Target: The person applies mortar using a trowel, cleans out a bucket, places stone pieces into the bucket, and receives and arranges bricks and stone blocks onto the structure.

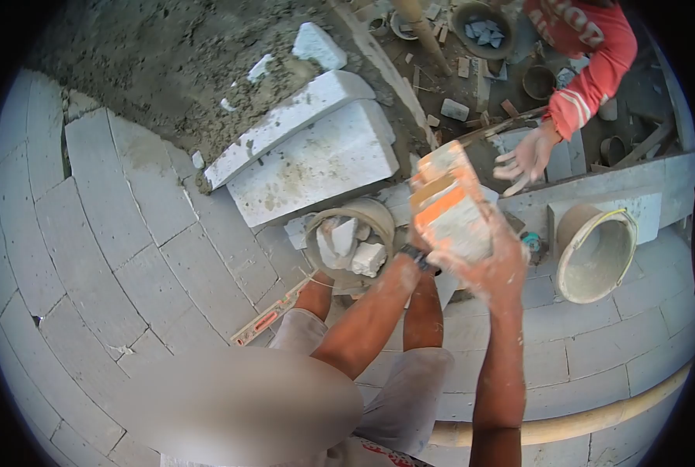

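Both my hands are on an orange, brick-shaped block caked with grey mortar, held up and tilted in front of me. Its surface is smeared by motion. My right hand is closed on the block's right side and lower end. My left hand, with a dark watch at the wrist, holds the left side; most of its fingers are hidden behind the block. Just left of my left hand stands a bucket with broken white chunks. A co-worker's open hand reaches toward the block from the upper right.
A mortar-stained bucket stands at right. White blocks lie beside rough wet mortar at upper left. A spirit level lies by my leg; a bamboo pole crosses the lower right. Beyond the ledge are rubble and tubs.
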`<move>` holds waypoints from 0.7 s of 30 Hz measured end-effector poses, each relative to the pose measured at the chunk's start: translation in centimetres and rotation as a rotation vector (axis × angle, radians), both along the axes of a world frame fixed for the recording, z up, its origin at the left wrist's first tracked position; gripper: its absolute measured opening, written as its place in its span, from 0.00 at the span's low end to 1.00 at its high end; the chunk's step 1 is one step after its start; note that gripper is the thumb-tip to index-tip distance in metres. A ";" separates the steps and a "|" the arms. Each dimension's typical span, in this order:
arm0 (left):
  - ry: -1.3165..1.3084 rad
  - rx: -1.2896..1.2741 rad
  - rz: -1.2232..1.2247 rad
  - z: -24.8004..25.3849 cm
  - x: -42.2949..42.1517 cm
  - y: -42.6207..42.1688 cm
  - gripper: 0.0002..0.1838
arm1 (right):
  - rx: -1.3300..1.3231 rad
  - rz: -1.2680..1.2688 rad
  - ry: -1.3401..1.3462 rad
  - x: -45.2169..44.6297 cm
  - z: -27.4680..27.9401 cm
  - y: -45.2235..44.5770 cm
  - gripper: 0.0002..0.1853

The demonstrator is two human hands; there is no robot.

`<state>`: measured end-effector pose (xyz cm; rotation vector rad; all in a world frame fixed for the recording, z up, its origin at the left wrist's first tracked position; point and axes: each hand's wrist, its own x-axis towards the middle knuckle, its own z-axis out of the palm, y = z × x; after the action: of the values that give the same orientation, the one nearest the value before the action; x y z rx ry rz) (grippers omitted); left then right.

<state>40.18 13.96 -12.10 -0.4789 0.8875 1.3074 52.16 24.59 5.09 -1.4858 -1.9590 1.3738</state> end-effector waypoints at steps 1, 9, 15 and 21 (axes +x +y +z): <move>0.021 -0.019 0.037 0.9 -2.7 -1.8 0.31 | -0.071 0.009 0.042 -2.0 0.0 -1.0 0.51; 0.796 -0.452 0.203 7.3 -26.5 -16.1 0.27 | -0.599 0.184 0.319 -22.8 -6.8 -10.3 0.42; 1.049 -0.785 0.074 5.6 -42.1 -21.3 0.37 | -0.809 0.111 0.548 -37.6 -13.3 -16.7 0.35; 1.120 -0.962 -0.068 4.8 -45.4 -19.7 0.40 | -0.903 0.014 0.546 -43.0 -17.1 -18.6 0.28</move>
<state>-5.27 -5.77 -7.30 -0.4019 2.4831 0.9514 9.20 6.00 -12.01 -1.1573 -1.0305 2.5209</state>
